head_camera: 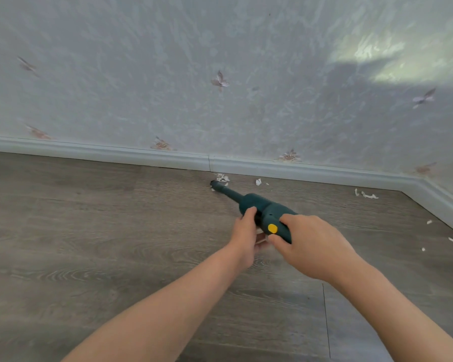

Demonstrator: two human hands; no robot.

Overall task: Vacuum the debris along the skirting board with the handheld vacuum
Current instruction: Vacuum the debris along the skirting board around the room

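Both hands on handheld vacuum (259, 207): right hand (309, 244) wraps handle, left hand (246, 231) grips body. Nozzle (216, 184) at debris (222, 177) by skirting board (141, 155). Risk: nozzle scatters scraps; bits (368, 195) at 3 o'clock get missed.

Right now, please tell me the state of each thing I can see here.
handheld vacuum: held, nozzle at the debris.
left hand: grips the vacuum body.
right hand: grips the handle.
debris: white scraps on the floor by the skirting board.

Vacuum nozzle (216, 184) at debris (222, 177), before skirting board (141, 155).
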